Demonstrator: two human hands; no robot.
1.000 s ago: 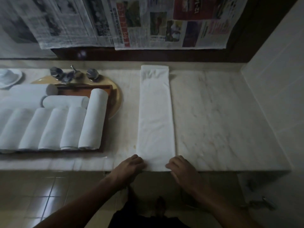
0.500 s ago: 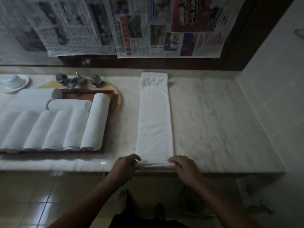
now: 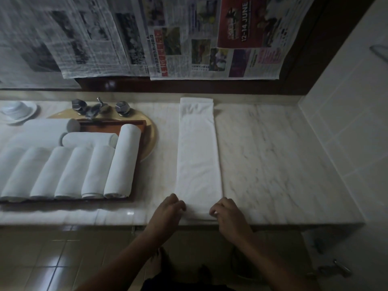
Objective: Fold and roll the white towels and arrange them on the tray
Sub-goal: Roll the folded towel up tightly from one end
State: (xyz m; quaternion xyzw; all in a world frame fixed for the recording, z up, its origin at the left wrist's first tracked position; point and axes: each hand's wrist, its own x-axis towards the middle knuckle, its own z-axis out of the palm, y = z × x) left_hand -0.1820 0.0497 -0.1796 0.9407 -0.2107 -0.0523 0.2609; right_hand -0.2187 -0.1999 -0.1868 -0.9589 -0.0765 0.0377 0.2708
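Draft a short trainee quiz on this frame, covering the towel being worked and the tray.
1. True or false: the long towel lies on the tray.
2. Where do the left hand and right hand grip the long towel? A) its near end, one at each corner; B) its far end; C) its middle.
3. Fill in: the tray, loaded with rolled towels, rests across the ___ in front of the taps.
Key: 1 false, it lies on the marble counter, right of the tray. 2 A. 3 basin.
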